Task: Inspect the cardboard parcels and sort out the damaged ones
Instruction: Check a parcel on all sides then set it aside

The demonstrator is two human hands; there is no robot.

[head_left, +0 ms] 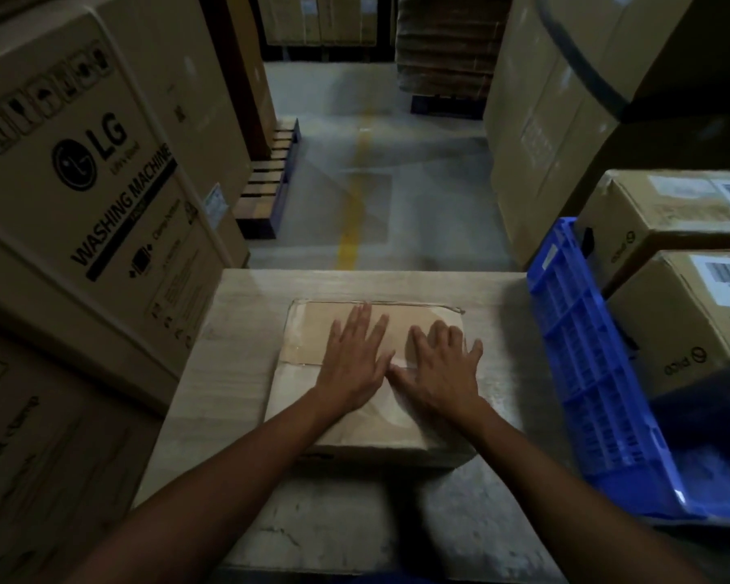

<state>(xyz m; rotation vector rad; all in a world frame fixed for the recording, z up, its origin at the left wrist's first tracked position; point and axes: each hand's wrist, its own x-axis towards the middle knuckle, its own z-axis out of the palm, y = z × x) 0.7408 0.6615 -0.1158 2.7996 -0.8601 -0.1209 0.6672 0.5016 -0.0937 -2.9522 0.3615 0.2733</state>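
A flat cardboard parcel (308, 343) wrapped in clear tape lies on the wooden table (237, 330) in front of me. My left hand (355, 356) rests flat on its top, fingers spread and pointing away. My right hand (439, 364) lies flat beside it on the same top, fingers apart, thumbs nearly touching. Neither hand grips anything. Two smaller labelled parcels (666, 212) (692, 305) are stacked at the right.
A blue plastic crate (586, 373) leans at the table's right edge. Large washing-machine cartons (85, 162) stand at the left, tall cartons (544, 120) at the right. A concrete aisle with a yellow line (350, 221) and pallets (266, 179) runs ahead.
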